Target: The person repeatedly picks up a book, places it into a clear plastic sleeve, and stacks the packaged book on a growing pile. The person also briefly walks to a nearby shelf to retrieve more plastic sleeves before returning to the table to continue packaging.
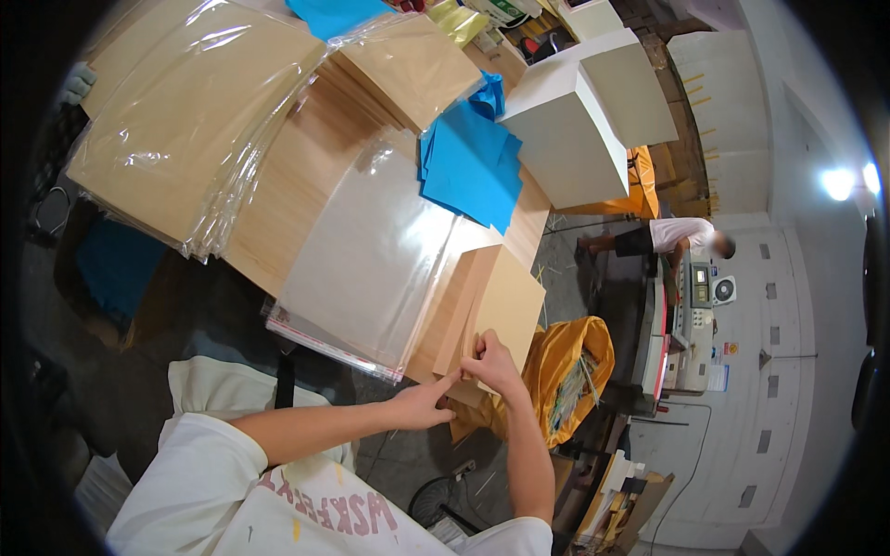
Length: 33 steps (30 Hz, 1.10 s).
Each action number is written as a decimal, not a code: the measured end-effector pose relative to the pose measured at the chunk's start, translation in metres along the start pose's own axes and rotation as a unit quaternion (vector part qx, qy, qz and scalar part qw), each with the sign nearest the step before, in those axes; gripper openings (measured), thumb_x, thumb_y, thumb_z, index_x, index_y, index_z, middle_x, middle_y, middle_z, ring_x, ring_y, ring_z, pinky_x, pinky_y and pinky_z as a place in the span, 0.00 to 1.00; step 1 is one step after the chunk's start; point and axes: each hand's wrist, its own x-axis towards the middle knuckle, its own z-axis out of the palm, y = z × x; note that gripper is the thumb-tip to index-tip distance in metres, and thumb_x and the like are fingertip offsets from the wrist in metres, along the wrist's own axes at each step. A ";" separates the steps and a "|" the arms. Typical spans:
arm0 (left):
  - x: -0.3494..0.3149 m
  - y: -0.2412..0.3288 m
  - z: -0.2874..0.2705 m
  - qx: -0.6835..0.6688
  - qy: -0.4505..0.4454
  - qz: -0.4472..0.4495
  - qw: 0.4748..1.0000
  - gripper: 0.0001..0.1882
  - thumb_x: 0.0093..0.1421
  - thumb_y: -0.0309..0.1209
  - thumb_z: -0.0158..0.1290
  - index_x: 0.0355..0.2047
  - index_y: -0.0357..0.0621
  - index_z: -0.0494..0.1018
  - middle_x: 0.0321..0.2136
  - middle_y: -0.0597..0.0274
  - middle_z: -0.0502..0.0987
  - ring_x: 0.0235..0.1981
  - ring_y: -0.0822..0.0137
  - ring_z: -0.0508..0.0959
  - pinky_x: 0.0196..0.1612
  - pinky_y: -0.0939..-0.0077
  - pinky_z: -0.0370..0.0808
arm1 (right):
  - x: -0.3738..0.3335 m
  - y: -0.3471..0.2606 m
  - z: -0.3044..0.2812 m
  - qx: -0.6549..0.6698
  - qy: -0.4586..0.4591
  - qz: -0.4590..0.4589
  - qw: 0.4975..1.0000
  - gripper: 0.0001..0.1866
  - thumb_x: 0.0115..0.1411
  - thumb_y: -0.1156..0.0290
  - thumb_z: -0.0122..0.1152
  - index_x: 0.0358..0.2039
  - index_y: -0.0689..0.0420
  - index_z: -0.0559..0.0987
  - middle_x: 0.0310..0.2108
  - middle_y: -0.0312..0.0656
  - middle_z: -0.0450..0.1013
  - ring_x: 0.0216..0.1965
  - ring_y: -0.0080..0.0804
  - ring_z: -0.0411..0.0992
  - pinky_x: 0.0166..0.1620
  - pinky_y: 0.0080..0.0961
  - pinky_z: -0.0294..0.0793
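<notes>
A stack of tan cardboard sheets [512,295] lies at the table's near right corner, with its near edge toward me. My right hand [493,363] is closed on that near edge, fingers curled over the top. Just left of it, my left hand [428,404] meets the same edge, its index finger reaching to the right fingertips and the thumb lower down. The small gap between the two hands is partly hidden. Left of the stack lies a pile of clear plastic sleeves [357,255], shiny and flat, overhanging the table's front edge.
Bagged tan sheets [199,120] are piled at the left, with another bagged stack [408,69] behind. Blue sheets [473,162] lie mid-table, near a large white box [565,120]. An orange sack [570,371] of scraps stands right. Farther off, a person [677,236] bends over a machine [691,306].
</notes>
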 end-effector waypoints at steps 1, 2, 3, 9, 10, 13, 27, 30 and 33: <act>0.001 -0.002 0.002 -0.108 -0.026 -0.018 0.994 0.48 0.59 0.32 0.54 0.71 0.55 0.35 0.34 0.57 0.74 0.33 0.64 0.75 0.36 0.70 0.73 | 0.000 -0.001 0.000 -0.011 0.004 -0.002 1.000 0.20 0.44 0.65 0.66 0.27 0.61 0.64 0.21 0.45 0.68 0.23 0.36 0.69 0.28 0.30 0.71; 0.000 -0.002 0.004 -0.200 -0.039 -0.032 0.978 0.49 0.59 0.32 0.54 0.71 0.57 0.33 0.34 0.60 0.73 0.32 0.67 0.73 0.35 0.73 0.72 | 0.001 -0.004 0.002 -0.021 0.007 -0.006 1.000 0.20 0.44 0.64 0.66 0.27 0.61 0.65 0.21 0.47 0.69 0.24 0.39 0.71 0.29 0.33 0.72; -0.001 -0.001 0.007 -0.291 -0.052 -0.046 0.954 0.50 0.60 0.31 0.54 0.71 0.59 0.32 0.33 0.62 0.72 0.30 0.71 0.71 0.35 0.75 0.70 | 0.001 -0.008 0.002 -0.033 0.006 0.011 0.999 0.20 0.44 0.64 0.66 0.28 0.62 0.66 0.22 0.48 0.70 0.25 0.40 0.72 0.29 0.33 0.73; -0.006 0.005 0.007 -0.415 -0.070 -0.065 0.905 0.50 0.61 0.29 0.51 0.71 0.63 0.27 0.33 0.65 0.72 0.28 0.75 0.68 0.33 0.78 0.68 | 0.003 -0.031 0.002 -0.007 -0.019 0.076 0.997 0.23 0.43 0.61 0.69 0.27 0.62 0.65 0.20 0.45 0.69 0.24 0.33 0.72 0.27 0.29 0.72; -0.006 0.006 0.006 -0.422 -0.073 -0.067 0.901 0.50 0.61 0.28 0.50 0.71 0.63 0.26 0.33 0.64 0.72 0.28 0.75 0.68 0.33 0.78 0.68 | 0.003 -0.030 0.002 -0.016 -0.016 0.066 0.998 0.23 0.43 0.60 0.69 0.27 0.62 0.66 0.20 0.45 0.69 0.23 0.33 0.72 0.27 0.29 0.72; -0.006 0.007 0.007 -0.403 -0.072 -0.065 0.910 0.49 0.61 0.29 0.49 0.71 0.64 0.27 0.34 0.64 0.73 0.27 0.75 0.68 0.33 0.79 0.67 | 0.006 -0.015 0.006 -0.045 -0.005 0.035 0.998 0.25 0.43 0.61 0.67 0.31 0.68 0.67 0.22 0.53 0.73 0.24 0.41 0.76 0.27 0.32 0.76; -0.005 0.004 -0.008 -0.368 -0.056 -0.088 0.924 0.42 0.61 0.29 0.50 0.71 0.58 0.42 0.35 0.63 0.73 0.28 0.75 0.69 0.34 0.79 0.71 | 0.009 -0.011 0.003 0.006 -0.025 0.043 0.999 0.23 0.43 0.64 0.67 0.30 0.64 0.66 0.21 0.48 0.71 0.24 0.39 0.75 0.26 0.31 0.73; -0.006 0.004 -0.011 -0.314 -0.011 -0.086 0.946 0.39 0.60 0.29 0.50 0.70 0.55 0.47 0.34 0.63 0.73 0.29 0.75 0.70 0.34 0.79 0.71 | 0.007 -0.013 -0.007 0.021 -0.048 0.057 0.997 0.21 0.43 0.64 0.67 0.30 0.62 0.66 0.23 0.45 0.70 0.26 0.34 0.72 0.28 0.29 0.72; -0.003 -0.003 -0.006 -0.233 0.031 -0.059 0.970 0.38 0.61 0.29 0.49 0.70 0.52 0.47 0.34 0.62 0.73 0.31 0.73 0.71 0.36 0.78 0.72 | 0.015 0.009 -0.012 0.032 -0.067 0.044 0.996 0.21 0.43 0.65 0.67 0.29 0.60 0.65 0.24 0.40 0.65 0.27 0.28 0.66 0.29 0.27 0.69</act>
